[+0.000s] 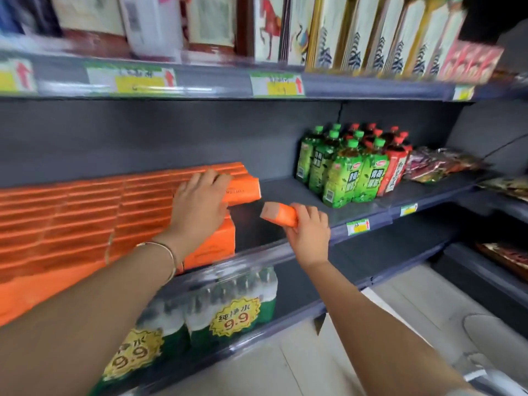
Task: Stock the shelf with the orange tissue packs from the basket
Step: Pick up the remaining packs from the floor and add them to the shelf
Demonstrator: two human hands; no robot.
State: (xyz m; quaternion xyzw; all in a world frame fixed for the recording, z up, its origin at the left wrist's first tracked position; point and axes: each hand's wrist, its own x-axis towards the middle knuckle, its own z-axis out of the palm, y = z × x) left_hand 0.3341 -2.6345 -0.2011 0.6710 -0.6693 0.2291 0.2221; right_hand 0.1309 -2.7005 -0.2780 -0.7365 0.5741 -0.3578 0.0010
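A wide stack of orange tissue packs (85, 218) fills the left part of the dark middle shelf (308, 224). My left hand (200, 204) lies on the stack's right end, fingers wrapped over the top pack (243, 191), which juts out to the right. My right hand (308, 232) holds another orange tissue pack (278, 214) end-on, just right of the stack and a little above the shelf floor. A bare gap of shelf lies between this pack and the bottles. The basket is out of view.
Green and red drink bottles (351, 170) stand on the same shelf to the right, with dark snack bags (440, 164) beyond. Water bottle packs (223, 310) sit on the shelf below. Boxes (371, 35) line the shelf above. A pale floor (371, 324) runs lower right.
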